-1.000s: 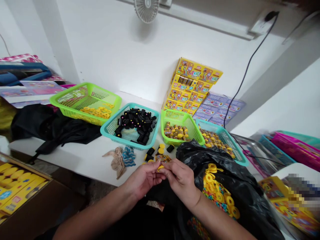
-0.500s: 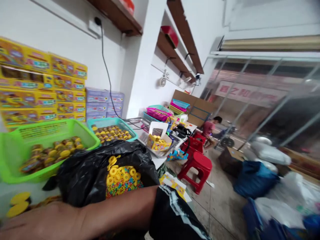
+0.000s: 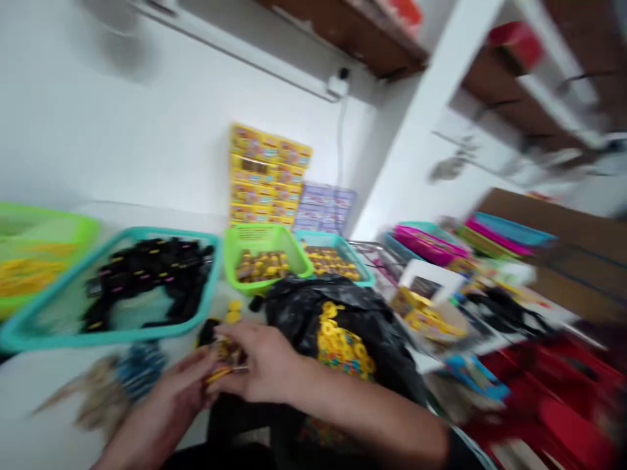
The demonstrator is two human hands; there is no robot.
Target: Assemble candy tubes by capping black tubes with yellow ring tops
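The picture is smeared by head motion. My left hand [image 3: 171, 398] and my right hand [image 3: 259, 365] meet at the white table's front edge, fingers pinched together on a small yellow toy piece [image 3: 221, 365]. To the right of my right hand lies a black plastic bag [image 3: 304, 307] open on a heap of yellow rings [image 3: 343, 346] and coloured beads. A few loose yellow and black caps [image 3: 234, 310] lie on the table just beyond my hands.
Behind stand a teal basket [image 3: 29, 329] of black cylinders, a green basket [image 3: 294, 258] and a second teal basket [image 3: 365, 277] of small yellow-brown pieces, and a green basket [image 3: 83, 228] at far left. Yellow boxes [image 3: 267, 173] are stacked against the wall. Red stools [image 3: 553, 405] are at right.
The view swung far right to the room and a person by the door, then back left to the table. Both hands are in view together again on the small yellow piece.
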